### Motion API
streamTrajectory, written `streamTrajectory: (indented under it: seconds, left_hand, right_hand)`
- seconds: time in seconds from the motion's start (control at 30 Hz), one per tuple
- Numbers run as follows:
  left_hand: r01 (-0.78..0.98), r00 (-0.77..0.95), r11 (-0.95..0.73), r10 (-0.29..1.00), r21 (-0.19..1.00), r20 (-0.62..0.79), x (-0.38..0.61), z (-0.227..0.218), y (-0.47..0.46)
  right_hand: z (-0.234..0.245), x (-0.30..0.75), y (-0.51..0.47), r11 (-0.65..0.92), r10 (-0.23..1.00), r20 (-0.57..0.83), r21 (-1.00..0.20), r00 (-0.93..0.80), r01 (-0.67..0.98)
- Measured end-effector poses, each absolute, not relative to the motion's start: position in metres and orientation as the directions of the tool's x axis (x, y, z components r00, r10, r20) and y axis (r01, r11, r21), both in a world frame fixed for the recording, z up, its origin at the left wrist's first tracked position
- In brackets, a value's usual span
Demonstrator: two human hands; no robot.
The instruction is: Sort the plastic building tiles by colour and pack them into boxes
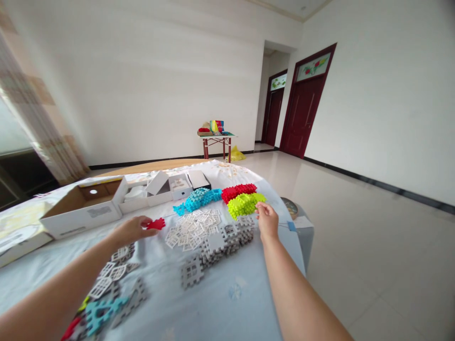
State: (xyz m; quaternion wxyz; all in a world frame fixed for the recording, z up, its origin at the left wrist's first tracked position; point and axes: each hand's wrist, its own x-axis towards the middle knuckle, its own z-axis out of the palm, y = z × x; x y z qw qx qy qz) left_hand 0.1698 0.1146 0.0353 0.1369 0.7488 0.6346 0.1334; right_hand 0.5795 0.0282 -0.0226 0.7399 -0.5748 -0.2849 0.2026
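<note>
My left hand (133, 231) pinches a red notched building piece (156, 224) above the cloth, left of a pile of white window-frame pieces (194, 229). My right hand (267, 220) is at the right end of a row of lime-green building pieces (245, 204), its fingers closed together; whether a piece is between them is hidden. Behind the green row lies a row of red pieces (239, 190), with blue pieces (202, 199) to its left. Stacked grey pieces (227, 241) lie in front of the white pile. Mixed loose pieces (103, 312) lie under my left forearm.
A large white open box (83, 220) and several smaller boxes (180, 185) stand along the table's far left. The cloth-covered table (227, 303) curves away at the right, where a grey-covered stand (302, 229) adjoins it. A small table (216, 136) stands by the wall.
</note>
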Motion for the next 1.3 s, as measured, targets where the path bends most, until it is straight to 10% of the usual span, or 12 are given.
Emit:
streamTrajectory:
  seconds: [0.3, 0.8, 1.3]
  left_hand:
    - [0.784, 0.438, -0.444, 0.891, 0.434, 0.121, 0.263, 0.079, 0.122]
    - [0.867, 0.371, -0.398, 0.917, 0.299, 0.147, 0.452, 0.085, 0.166]
    - [0.712, 0.303, -0.459, 0.884, 0.532, 0.357, 0.350, 0.085, 0.144]
  right_hand:
    - [-0.041, 0.618, 0.051, 0.181, 0.549, 0.170, -0.980, 0.818, 0.083]
    - [-0.026, 0.603, 0.043, 0.147, 0.626, 0.137, -0.988, 0.767, 0.057]
    - [-0.038, 0.609, 0.047, 0.143, 0.641, 0.215, -0.977, 0.737, 0.161]
